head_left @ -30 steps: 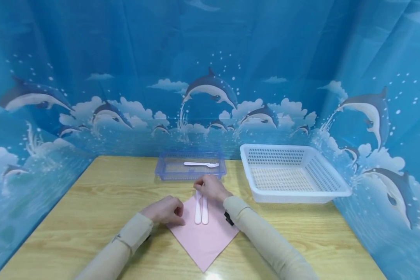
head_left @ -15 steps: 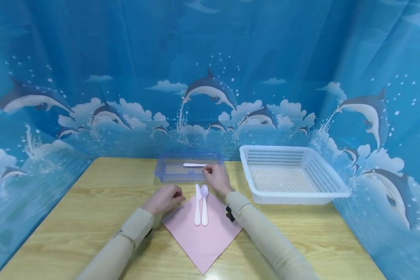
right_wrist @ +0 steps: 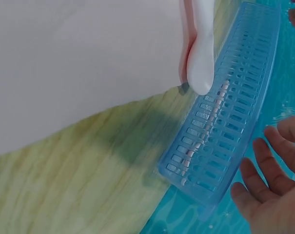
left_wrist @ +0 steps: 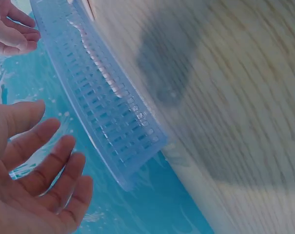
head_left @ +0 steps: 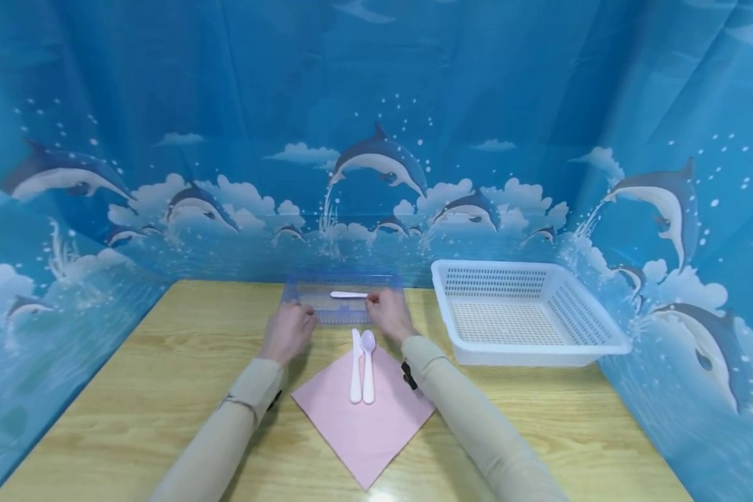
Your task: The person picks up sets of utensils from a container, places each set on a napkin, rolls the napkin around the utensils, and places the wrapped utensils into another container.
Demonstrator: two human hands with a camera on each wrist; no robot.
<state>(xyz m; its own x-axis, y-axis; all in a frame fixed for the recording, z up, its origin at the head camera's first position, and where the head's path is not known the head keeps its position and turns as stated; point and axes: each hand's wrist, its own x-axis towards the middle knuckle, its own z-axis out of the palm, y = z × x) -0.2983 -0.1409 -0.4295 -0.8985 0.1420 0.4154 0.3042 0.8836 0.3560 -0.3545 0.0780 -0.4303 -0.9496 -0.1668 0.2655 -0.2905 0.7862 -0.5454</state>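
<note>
A blue-violet slotted basket (head_left: 326,317) stands at the back of the table with a white fork (head_left: 346,295) lying in it. In the head view my right hand (head_left: 390,315) covers the fork's head end. The right wrist view shows the fingers of that hand (right_wrist: 279,180) loosely bent and apart beside the basket's rim, gripping nothing. My left hand (head_left: 287,328) is at the basket's left end, its fingers relaxed and spread in the left wrist view. A white knife (head_left: 355,369) and a pale spoon (head_left: 368,366) lie side by side on a pink napkin (head_left: 364,439).
A larger white slotted basket (head_left: 533,341) stands at the back right of the wooden table (head_left: 163,390). Behind and at both sides hangs a blue curtain (head_left: 257,104) printed with dolphins.
My right hand has moved from the spoon's head to the right end of the blue basket. The left hand has moved from beside the napkin up to the basket's left end.
</note>
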